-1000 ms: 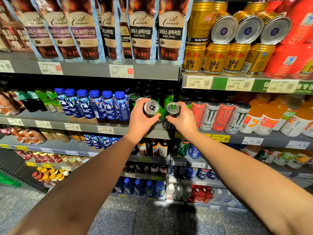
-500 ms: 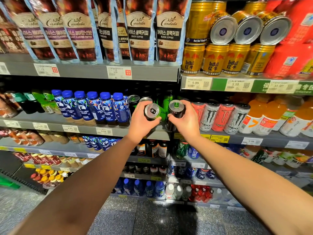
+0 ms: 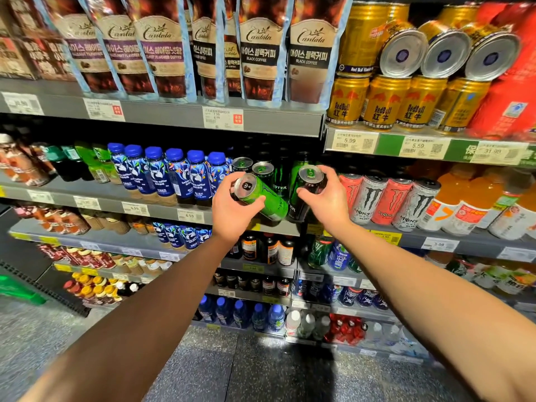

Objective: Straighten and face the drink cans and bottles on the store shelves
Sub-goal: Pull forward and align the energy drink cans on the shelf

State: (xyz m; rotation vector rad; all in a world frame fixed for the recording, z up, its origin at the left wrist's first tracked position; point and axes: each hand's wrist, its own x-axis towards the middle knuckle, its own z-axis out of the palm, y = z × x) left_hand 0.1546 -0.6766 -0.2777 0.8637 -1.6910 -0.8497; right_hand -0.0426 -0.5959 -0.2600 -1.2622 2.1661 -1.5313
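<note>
Reaching out over the speckled floor (image 3: 203,367), I've got both arms stretched to the energy-drink row, a can in each hand. My left hand (image 3: 232,207) wraps the green can (image 3: 262,198), fingers curled round its upper body, thumb across the front; it's tipped well over, lid pointing back at me, foot just above the shelf edge (image 3: 185,217). My right hand (image 3: 326,198) curls round the black can (image 3: 304,190) from the right side, fingertips near the lid, and this one leans only slightly. The two cans sit just beside each other, nearly touching at the base. So I'd say I'm mid-facing: both pulled off the row, neither set down yet. Next up, by my reckoning, stand the green one upright, turn each logo forward and slide them in flush with the front. Behind them stand more dark cans (image 3: 262,169), blue-capped coffee bottles (image 3: 177,175) to the left, pink and white cans (image 3: 388,198) to the right, gold cans (image 3: 383,103) on the shelf above.
</note>
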